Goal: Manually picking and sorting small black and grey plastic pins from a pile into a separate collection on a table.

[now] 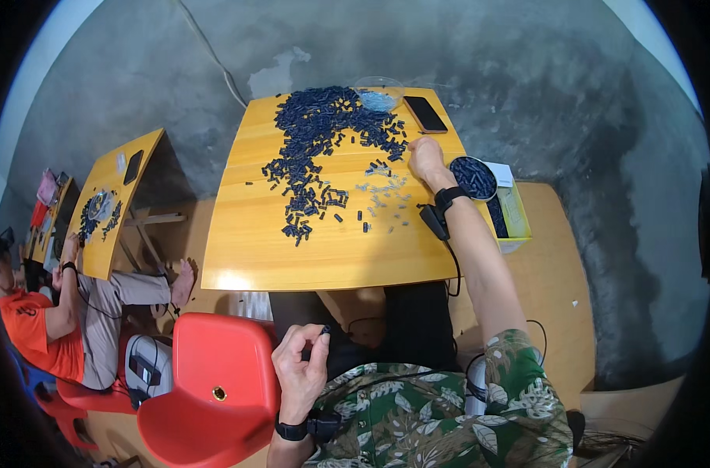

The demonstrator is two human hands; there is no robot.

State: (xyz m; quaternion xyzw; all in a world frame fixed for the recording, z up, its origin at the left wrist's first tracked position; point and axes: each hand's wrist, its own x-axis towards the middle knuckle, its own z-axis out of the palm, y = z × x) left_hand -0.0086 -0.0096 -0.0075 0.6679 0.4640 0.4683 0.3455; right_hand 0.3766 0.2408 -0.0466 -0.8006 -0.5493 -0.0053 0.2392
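Note:
Over my lap, my left hand (300,365) is closed, with a small black tube-like piece (325,330) pinched between thumb and fingertip. My right hand (427,157) reaches over the far right of the yellow wooden table (246,242), its fingers curled closed; whatever they hold is hidden. It is beside the right edge of a wide heap of small black pieces (316,117). Small clear pieces (385,195) lie scattered left of my right forearm. To the right of my right wrist stands a round container (491,185) filled with black pieces.
A clear bowl (377,100) with bluish pieces and a phone (425,115) sit at the far edge. A yellow box (516,222) is at the table's right side. A red chair (222,351) stands at my left. Another person (47,327) sits at a separate table (109,234).

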